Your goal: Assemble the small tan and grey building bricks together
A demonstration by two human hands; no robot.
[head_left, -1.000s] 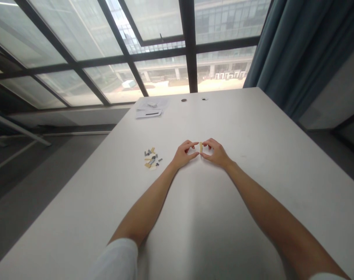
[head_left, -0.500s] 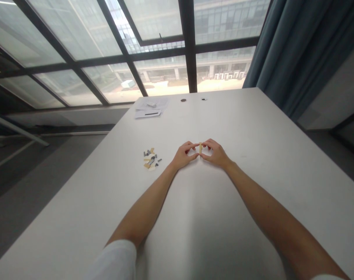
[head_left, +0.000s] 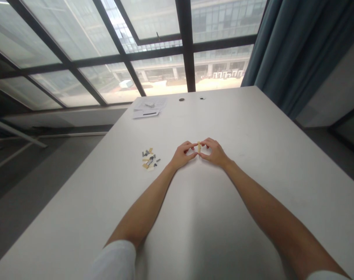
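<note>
Left hand (head_left: pixel 182 154) faces right hand (head_left: pixel 215 153), both curved.

What look like papers (head_left: pixel 148 109) lie near a window (head_left: pixel 126 57) flanked by a blue curtain (head_left: pixel 284 50).

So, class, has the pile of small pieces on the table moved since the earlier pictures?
No. Judged against the papers beyond it, the pile of small pieces keeps its place; both merely slide slightly left together in the picture.
</note>
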